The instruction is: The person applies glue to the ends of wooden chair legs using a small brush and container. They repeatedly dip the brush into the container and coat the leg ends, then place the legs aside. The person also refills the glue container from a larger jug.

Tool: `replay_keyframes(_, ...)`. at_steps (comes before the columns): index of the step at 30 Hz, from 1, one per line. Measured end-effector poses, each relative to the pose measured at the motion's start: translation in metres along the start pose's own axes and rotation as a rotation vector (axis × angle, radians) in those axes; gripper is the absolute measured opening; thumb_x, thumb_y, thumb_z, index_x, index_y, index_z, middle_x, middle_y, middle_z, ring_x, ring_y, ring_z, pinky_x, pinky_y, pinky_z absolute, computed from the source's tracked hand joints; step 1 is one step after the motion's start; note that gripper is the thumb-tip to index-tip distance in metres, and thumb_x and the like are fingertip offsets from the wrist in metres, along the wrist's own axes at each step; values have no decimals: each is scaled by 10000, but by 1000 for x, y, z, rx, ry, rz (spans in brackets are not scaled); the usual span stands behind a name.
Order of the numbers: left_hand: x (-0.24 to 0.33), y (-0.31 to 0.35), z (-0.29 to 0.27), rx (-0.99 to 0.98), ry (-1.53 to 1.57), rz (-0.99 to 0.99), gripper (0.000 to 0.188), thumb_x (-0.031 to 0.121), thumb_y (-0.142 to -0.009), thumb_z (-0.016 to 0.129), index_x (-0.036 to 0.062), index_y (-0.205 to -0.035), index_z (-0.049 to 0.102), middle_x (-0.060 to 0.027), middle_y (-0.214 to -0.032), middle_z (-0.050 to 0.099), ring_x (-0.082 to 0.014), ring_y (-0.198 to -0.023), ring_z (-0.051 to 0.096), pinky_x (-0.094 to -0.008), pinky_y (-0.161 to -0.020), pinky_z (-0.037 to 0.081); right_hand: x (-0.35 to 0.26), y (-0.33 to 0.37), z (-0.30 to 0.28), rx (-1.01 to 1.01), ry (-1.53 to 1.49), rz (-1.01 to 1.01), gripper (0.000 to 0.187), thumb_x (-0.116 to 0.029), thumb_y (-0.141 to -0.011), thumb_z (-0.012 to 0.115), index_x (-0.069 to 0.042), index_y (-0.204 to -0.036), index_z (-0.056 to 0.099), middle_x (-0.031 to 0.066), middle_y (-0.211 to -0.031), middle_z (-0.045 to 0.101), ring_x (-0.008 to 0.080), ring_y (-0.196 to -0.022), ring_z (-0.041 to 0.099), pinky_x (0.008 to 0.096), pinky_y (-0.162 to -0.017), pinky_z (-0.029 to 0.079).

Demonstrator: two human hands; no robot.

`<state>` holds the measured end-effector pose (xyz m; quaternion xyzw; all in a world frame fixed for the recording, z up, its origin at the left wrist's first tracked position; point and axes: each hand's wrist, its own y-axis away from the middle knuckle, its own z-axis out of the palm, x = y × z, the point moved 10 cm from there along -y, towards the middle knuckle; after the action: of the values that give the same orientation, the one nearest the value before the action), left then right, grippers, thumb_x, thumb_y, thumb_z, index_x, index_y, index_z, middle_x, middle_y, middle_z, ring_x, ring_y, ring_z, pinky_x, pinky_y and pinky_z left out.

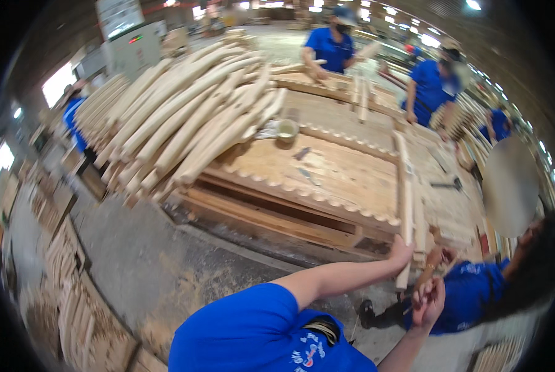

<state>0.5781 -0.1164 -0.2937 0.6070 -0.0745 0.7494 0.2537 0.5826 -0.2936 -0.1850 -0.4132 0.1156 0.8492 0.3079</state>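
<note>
My left hand point(401, 251) reaches across to the bench's right end, its fingers round the lower part of a long pale wooden post point(406, 192). The post lies along the end of a wooden frame with a scalloped rail point(345, 206). Close by on the right, my right hand point(429, 302) is raised off the bench with its fingers curled. Whatever those fingers hold, if anything, is too small to make out. Another pale post point(420, 226) lies just right of the gripped one.
Curved wooden pieces point(196, 118) are heaped on the left. A cup point(286, 129) stands on the bench point(265, 155); a hammer point(446, 184) lies to the right. A co-worker in blue point(469, 297) is close on my right, and others point(330, 49) work across the bench.
</note>
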Motion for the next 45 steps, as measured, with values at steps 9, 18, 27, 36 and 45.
replay_keyframes(9,-1,37,-7,-587,-360,-232,560,338,-792,602,-6,-1192,417,-183,-951,602,-260,-824,614,-381,-661,510,38,-29,-19,-58,-81,145,258,-261,-985,394,-71,-1087,536,0,-700,501,59,-493,378,195,-392,284)
replay_keyframes(18,180,50,-286,-113,-776,646,315,231,-779,604,-30,-955,599,-201,-892,617,-328,-839,614,-389,-736,491,113,-63,113,-282,-40,224,238,-229,-970,415,-61,-1100,522,8,-716,503,65,-515,389,194,-412,284)
replay_keyframes(27,240,100,-461,93,-688,627,286,206,-836,573,-6,-1027,567,-124,-859,605,-224,-794,588,-342,-738,474,245,-70,232,-338,125,363,234,-215,-962,418,-108,-1147,513,-5,-739,504,47,-488,406,176,-375,290)
replay_keyframes(36,213,7,-442,65,-203,415,282,182,-858,543,5,-1076,573,-67,-915,618,-124,-803,556,-276,-748,463,246,-126,265,-188,520,203,268,-137,-920,484,-55,-1175,494,-5,-697,532,40,-505,426,176,-396,291)
replay_keyframes(45,284,-124,-416,272,-230,628,219,134,-832,547,58,-1034,589,-46,-922,594,-113,-793,562,-264,-640,477,185,-215,248,-249,1238,-189,232,-88,-848,480,-71,-1067,552,94,-714,609,127,-528,517,260,-501,418)
